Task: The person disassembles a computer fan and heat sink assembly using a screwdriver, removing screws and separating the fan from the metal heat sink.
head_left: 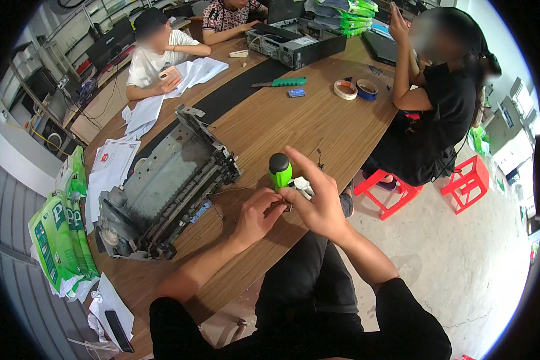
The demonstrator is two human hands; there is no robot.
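Note:
A screwdriver (280, 172) with a bright green handle and dark cap stands nearly upright above the near table edge. My right hand (320, 207) is closed on it, the thumb at the lower handle and the index finger stretched out beside it. Just below, the fingers of my left hand (255, 217) pinch a small dark piece, mostly hidden by the fingertips. A white plastic part (302, 186) shows between the handle and my right palm. To the left sits a stripped printer chassis (168, 174) of grey metal with black rollers, apart from both hands.
A green-handled utility knife (288, 82), a blue box (296, 93) and tape rolls (345, 89) lie farther back. An opened computer case (300, 45) stands beyond. Papers and green paper packs (57, 240) line the left. People sit around the table; red stools (465, 185) stand right.

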